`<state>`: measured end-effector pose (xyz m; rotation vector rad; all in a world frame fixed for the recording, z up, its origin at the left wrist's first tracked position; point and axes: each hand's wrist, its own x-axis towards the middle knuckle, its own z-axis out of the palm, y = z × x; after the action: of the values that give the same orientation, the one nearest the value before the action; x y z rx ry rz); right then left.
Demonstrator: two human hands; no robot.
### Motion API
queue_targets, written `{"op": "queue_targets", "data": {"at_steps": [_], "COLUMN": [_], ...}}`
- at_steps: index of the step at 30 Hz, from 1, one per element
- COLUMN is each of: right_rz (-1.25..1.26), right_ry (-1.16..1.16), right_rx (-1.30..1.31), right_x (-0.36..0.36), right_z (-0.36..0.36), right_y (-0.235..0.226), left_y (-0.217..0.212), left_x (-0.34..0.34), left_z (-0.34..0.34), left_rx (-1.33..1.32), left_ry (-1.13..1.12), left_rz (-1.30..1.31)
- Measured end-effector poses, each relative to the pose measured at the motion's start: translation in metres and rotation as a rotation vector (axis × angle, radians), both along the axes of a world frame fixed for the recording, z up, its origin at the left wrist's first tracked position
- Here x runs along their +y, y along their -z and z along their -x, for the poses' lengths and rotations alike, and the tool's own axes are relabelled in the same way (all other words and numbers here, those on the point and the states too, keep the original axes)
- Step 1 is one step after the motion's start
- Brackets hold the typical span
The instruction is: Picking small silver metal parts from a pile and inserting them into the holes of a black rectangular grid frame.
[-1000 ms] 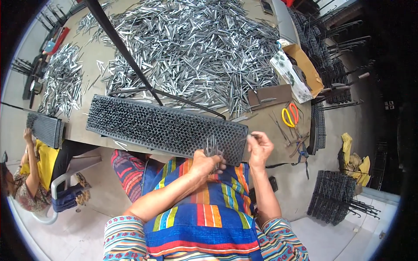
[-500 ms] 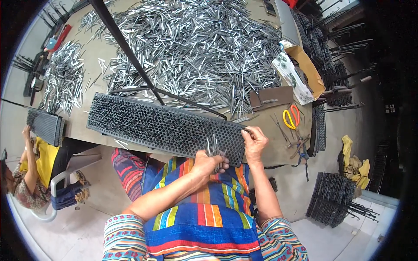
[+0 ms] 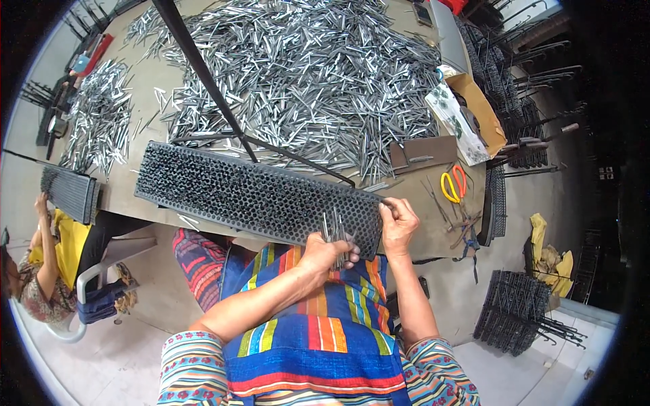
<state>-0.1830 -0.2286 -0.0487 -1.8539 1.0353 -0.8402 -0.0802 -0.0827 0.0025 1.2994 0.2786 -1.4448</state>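
Densely strewn rods [image 3: 298, 88], table [image 3: 120, 189], pale floor [image 3: 156, 338]

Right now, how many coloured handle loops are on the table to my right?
2: a yellow loop and, beside it to the right, an orange loop, both beyond and right of your right hand. Others may be hidden.

We've got shiny metal sticks [image 3: 298, 88] here on a dull, smooth-ish worktop [image 3: 147, 80]. Tray [image 3: 264, 196] looks like matt plastic, rough with holes; scissor handles [image 3: 455, 199] glossy plastic, box [image 3: 474, 91] plain cardboard, apron [image 3: 284, 362] cloth.
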Motion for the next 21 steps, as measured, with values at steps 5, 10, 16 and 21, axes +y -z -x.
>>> {"op": "queue_targets", "data": {"at_steps": [5, 10, 16, 21], "right_rz": [-0.724, -0.854, -0.390, -0.030], "right_ry": [-0.260, -0.154, 0.146, 0.109], "right_rx": [-0.145, -0.364, -0.478, -0.198], "right_x": [0.028, 0.037, 0.003, -0.008], "right_z": [0.006, 0.012, 0.009, 0.011], "right_y": [-0.035, -0.016, -0.011, 0.018], "left_y": [-0.008, -0.008, -0.002, -0.009], "left_x": [-0.001, -0.004, 0.006, 0.004], "left_z": [-0.004, 0.002, 0.005, 0.007], "left_rx": [0.057, -0.013, -0.159, -0.245], "left_ry": [-0.021, -0.049, 0.005, 0.096], "left_rz": [0.027, -0.014, -0.029, 0.001]}}
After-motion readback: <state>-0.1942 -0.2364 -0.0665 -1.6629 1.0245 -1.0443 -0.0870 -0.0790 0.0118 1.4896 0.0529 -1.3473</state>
